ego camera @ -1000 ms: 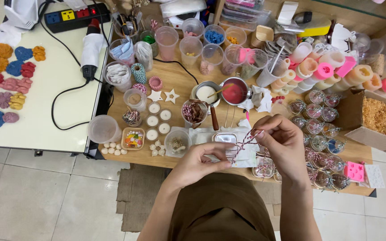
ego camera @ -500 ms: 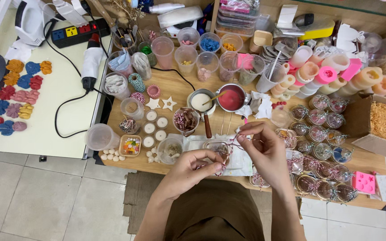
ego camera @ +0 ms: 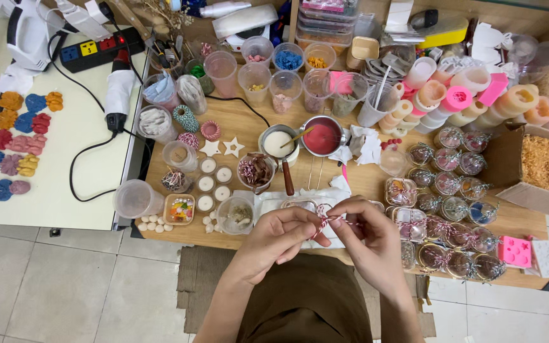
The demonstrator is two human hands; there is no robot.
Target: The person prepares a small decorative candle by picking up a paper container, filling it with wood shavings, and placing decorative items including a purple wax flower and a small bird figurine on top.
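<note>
A crowded wooden table (ego camera: 268, 124) is seen from above, with a white side table (ego camera: 77, 152) to its left and a tiled floor below. Near the table's front edge, a length of red-and-white twine (ego camera: 333, 220) is pinched between both hands. The left hand (ego camera: 281, 235) is closed, thumb and forefinger nipping the twine at one end; the right hand (ego camera: 368, 236) is likewise closed on it, fingers curled over the strand. Compared with half a second ago, the hands are drawn closer to the body and closer together, with the twine looped short between them, which suggests a knot or bow is being formed. Beneath the hands a small glass jar (ego camera: 300, 204) on white paper is partly hidden. To the right, rows of already tied jars (ego camera: 443, 209) are ranged; behind, a pot of red wax (ego camera: 322, 135) and a pot of white wax (ego camera: 278, 143) are set.
</note>
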